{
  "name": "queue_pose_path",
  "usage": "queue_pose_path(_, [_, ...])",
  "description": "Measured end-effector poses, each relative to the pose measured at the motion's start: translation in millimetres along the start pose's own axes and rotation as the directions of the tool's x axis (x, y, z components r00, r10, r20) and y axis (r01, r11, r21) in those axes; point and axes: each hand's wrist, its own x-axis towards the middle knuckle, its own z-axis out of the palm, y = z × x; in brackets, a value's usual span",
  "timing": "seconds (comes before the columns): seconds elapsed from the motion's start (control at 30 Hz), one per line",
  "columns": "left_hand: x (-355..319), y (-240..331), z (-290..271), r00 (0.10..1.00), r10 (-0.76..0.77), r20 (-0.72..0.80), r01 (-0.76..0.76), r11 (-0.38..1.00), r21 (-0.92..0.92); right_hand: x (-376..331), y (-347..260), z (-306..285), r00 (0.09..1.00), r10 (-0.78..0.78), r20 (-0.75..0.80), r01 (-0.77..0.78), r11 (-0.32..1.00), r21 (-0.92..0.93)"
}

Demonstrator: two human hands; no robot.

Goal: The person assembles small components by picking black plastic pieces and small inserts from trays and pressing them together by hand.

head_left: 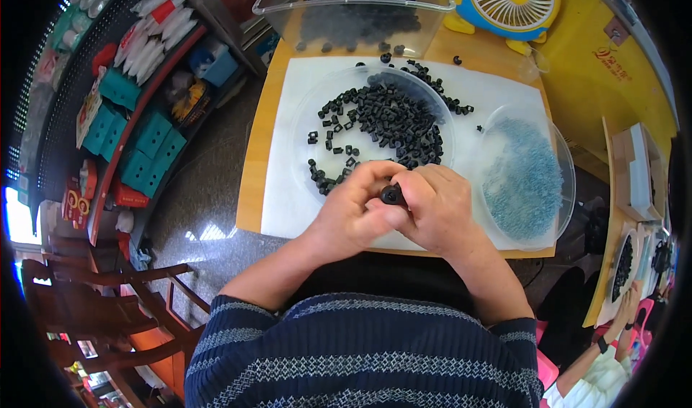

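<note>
Grip: small black part pinched between left hand and right hand.
Risk: part could be dropped among the loose pieces in the near clear dish if fingers slip.

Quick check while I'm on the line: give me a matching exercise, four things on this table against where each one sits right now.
Things:
1. small black part
2. round clear dish of black parts
3. dish of blue-grey pieces
4. yellow and white fan

Places:
A. at the table's far edge, on the right
B. pinched between the left hand and the right hand
C. at the right end of the white sheet
D. in the middle of the white sheet, just beyond the hands

Pairs: 1-B, 2-D, 3-C, 4-A
</note>
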Motion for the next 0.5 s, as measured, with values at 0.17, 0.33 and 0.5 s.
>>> queue_pose_path(0.17, [4,-3,-14,0.997,-0.035,-0.062,0.029,0.995,-0.095,-4,4,3,0.990,0.118,0.074,-0.116,0.993,-0.032])
queue_pose_path(0.33, [9,-5,-22,0.990,-0.135,-0.028,0.114,0.915,-0.387,-8,3,-3,0.934,0.309,0.181,-0.345,0.911,0.226])
queue_pose_path(0.5, [11,-5,-25,0.982,-0.181,0.047,0.181,0.854,-0.488,-12,7,-9,0.888,0.421,0.183,-0.452,0.732,0.510])
